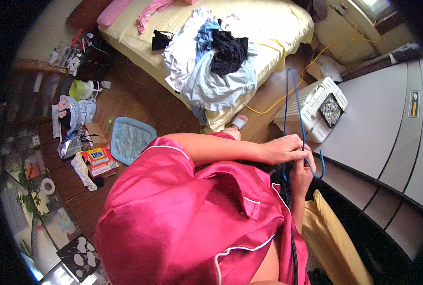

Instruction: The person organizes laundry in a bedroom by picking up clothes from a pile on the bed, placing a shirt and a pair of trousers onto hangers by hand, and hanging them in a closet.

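Observation:
A blue wire clothes hanger (300, 114) is held in front of my body, on the right side of the view. Its long narrow loop points up and its hook lies to the right of my fingers. My left hand (288, 149) reaches across from the left, its fingers closed on the wire. Just below and right of it, my right hand (302, 171) grips the hanger near the hook. The two hands are close together, and part of the wire is hidden by the fingers.
Crumpled clothes (215, 82) lie on a bed with a yellow sheet (133, 32). A white ribbed container (311, 110) stands beside a white cabinet (372, 99). A yellow cable (275, 107) crosses the floor. Left are a blue-rimmed pet bed (115, 142), bags and a carton (99, 162).

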### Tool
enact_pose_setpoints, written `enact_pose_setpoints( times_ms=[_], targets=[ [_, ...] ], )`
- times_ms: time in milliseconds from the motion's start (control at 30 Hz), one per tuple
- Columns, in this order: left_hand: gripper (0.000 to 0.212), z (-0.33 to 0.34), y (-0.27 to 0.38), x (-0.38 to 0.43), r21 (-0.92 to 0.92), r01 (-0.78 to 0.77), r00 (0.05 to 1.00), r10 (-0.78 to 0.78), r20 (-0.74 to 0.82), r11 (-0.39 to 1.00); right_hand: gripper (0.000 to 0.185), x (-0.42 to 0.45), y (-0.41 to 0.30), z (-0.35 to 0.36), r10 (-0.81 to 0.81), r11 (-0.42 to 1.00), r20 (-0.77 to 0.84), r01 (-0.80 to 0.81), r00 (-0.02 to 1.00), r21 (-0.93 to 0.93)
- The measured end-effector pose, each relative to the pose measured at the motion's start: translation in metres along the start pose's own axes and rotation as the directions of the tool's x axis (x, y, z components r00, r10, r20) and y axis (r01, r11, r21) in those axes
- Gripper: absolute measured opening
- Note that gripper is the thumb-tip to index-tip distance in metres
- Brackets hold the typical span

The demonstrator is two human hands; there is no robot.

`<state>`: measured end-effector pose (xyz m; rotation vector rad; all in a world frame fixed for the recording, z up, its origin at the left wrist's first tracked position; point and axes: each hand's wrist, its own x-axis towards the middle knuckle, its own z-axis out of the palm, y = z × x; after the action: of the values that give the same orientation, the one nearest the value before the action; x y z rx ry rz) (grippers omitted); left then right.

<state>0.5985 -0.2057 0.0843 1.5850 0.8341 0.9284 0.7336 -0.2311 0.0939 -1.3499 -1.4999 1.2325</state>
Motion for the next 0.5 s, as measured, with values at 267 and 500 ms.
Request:
enact_pose_setpoints(
  times_ms=[267, 500],
  targets=[
    [0.034, -0.155, -0.137, -0.051, 0.267, 0.506, 0.861, -0.460, -0.216, 0.821, 0.019, 0.062, -0.009, 0.002, 0.117, 0.985, -0.124, -0.100, 0.985, 0.139],
    [0.032, -0.345, -0.294, -0.089, -0.194, 0.840, 0.161, -0.574, -0.803, 0.506, 0.018, 0.120, 0.016, 0.009, 0.303, 0.952, -0.211, -0.307, 0.929, 0.016]
  ],
)
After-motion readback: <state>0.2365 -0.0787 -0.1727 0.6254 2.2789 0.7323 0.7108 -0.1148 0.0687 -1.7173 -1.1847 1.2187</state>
